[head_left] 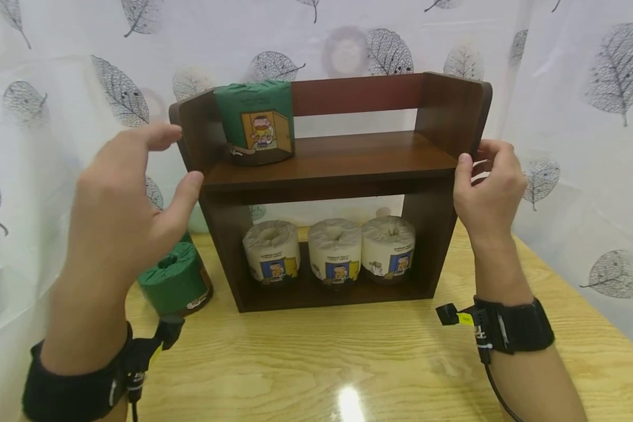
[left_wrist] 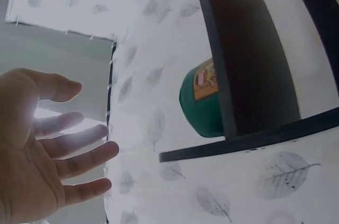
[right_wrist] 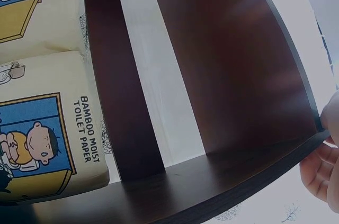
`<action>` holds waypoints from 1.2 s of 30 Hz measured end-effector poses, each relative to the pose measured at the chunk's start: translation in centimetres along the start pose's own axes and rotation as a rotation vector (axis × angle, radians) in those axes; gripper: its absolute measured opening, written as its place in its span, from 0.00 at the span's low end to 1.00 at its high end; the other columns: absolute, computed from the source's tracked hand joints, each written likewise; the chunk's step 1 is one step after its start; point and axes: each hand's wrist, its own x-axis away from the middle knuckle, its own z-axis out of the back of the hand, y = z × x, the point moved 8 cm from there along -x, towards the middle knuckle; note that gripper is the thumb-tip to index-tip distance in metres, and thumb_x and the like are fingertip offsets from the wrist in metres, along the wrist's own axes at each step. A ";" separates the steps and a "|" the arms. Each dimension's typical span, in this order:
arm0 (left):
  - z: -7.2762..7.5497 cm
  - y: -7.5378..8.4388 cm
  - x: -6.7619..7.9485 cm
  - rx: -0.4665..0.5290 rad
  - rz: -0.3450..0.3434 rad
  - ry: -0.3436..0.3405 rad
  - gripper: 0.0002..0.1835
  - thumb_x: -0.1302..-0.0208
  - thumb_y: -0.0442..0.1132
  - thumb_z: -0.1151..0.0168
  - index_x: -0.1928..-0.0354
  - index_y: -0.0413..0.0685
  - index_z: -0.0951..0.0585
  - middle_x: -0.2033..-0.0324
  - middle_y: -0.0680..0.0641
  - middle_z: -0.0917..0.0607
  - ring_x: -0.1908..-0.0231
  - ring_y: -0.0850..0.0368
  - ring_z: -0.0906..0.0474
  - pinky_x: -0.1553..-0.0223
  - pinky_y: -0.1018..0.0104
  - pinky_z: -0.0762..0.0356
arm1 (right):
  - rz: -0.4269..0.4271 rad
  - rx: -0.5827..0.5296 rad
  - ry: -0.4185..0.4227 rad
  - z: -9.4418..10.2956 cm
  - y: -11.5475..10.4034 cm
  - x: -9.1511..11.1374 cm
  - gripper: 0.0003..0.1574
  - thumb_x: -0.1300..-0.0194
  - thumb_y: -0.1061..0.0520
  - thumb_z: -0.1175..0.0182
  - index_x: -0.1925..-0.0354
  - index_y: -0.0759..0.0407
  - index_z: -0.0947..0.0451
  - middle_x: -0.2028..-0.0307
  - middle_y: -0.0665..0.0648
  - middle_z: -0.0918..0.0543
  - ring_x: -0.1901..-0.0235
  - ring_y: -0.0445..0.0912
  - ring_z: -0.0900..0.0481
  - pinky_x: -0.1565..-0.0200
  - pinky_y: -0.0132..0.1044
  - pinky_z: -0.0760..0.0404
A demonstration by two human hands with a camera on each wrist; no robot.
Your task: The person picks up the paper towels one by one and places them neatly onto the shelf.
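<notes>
A dark brown two-tier wooden shelf stands on the table. My left hand is raised in front of its left side panel, fingers and thumb spread apart, with nothing in it; the left wrist view shows the same hand apart from the shelf. At the right side panel, my right hand grips the edge between thumb and curled fingers. On the upper tier, at the left end, sits a green-wrapped toilet paper roll. Three cream-wrapped toilet paper rolls stand upright in a row on the lower tier.
Another green-wrapped roll stands on the wood-grain table, left of the shelf and partly behind my left hand; a bit of green shows just behind it. A white curtain with leaf prints hangs behind and at both sides.
</notes>
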 end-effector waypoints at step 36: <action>-8.8 -14.1 10.8 -0.083 0.468 -0.669 0.19 0.33 0.46 0.53 0.52 0.38 0.26 0.55 0.34 0.22 0.55 0.36 0.28 0.59 0.39 0.30 | -0.021 -0.007 -0.028 0.2 -0.4 -0.1 0.18 0.40 0.47 0.47 0.56 0.56 0.24 0.64 0.53 0.19 0.72 0.36 0.26 0.70 0.24 0.29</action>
